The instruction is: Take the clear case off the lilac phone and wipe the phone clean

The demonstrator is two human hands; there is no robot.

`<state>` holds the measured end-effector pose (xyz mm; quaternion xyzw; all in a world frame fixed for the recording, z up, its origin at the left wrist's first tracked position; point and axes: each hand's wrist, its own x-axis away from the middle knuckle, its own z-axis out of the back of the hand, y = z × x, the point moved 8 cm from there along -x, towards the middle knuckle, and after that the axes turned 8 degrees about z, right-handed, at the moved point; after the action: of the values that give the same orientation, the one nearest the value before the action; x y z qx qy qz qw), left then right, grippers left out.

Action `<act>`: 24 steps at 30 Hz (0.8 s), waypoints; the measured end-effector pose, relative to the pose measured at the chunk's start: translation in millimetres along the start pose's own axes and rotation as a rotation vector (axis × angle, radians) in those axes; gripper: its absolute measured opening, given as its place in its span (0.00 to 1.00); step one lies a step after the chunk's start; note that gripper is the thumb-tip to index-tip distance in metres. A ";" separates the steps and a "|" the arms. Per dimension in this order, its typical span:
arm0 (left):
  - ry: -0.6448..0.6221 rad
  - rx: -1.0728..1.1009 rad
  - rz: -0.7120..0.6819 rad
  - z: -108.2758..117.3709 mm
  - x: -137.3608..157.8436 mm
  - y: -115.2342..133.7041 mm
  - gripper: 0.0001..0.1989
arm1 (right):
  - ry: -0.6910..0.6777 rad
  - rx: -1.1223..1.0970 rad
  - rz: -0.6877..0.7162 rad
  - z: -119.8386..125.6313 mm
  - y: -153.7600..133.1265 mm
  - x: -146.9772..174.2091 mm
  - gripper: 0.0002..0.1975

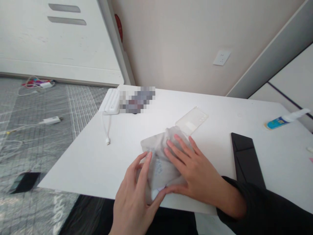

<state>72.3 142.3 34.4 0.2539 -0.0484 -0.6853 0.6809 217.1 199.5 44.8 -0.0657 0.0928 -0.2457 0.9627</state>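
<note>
A crumpled light grey cloth point(158, 168) with a faint bluish print lies at the table's front edge. My left hand point(134, 189) grips its left side, fingers bent along the edge and thumb by the near corner. Across the cloth's right part, my right hand point(193, 166) lies flat with fingers spread, its thumb reaching toward the near corner. A small white-bluish patch shows at the cloth's near edge; what lies underneath is hidden. Just beyond the cloth, a clear phone case point(193, 119) rests on the white table point(97, 166), partly covered by it.
A white power bank point(112, 101) with a short cable point(107, 140) sits at the back left, beside a pixelated object point(139, 100). To the right are a black folded flat object point(246, 160) and a small blue-labelled bottle point(277, 122). A white charger point(52, 120) lies on the floor.
</note>
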 end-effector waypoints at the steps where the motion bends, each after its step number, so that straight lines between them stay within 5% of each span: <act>1: -0.005 0.002 -0.004 -0.3 0.2 0.1 0.41 | -0.030 -0.046 0.119 -2.0 -10.3 -0.7 0.47; 4: -0.006 -0.002 -0.003 0.0 0.9 -0.5 0.40 | -0.074 -0.134 0.293 -3.3 -24.8 0.2 0.44; 7: 0.013 0.001 0.005 1.6 1.1 -1.0 0.41 | 0.012 -0.021 0.012 4.2 1.8 0.6 0.44; 9: 0.011 0.009 0.006 1.5 0.8 -0.6 0.42 | 0.045 0.028 -0.050 7.7 7.6 2.0 0.45; 14: -0.019 0.010 0.006 -0.1 0.1 0.2 0.41 | -0.074 -0.119 0.302 -2.7 -24.7 0.1 0.41; 17: 0.010 0.001 0.009 2.4 0.4 -0.3 0.42 | 0.006 -0.035 0.032 2.8 -1.3 -0.8 0.45; 19: 0.015 0.008 -0.001 3.1 0.7 0.4 0.42 | 0.041 -0.016 -0.025 7.2 3.7 0.2 0.45; 22: -0.019 0.004 -0.013 0.5 0.5 2.0 0.40 | -0.038 -0.130 0.267 2.9 -21.7 -0.8 0.38; 24: -0.020 -0.012 -0.016 -0.1 0.0 3.1 0.40 | -0.062 -0.146 0.294 0.6 -24.1 -1.0 0.37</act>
<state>75.2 142.2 35.6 0.2434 -0.0493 -0.6936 0.6762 205.3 179.1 49.7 -0.1289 0.0894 -0.0925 0.9833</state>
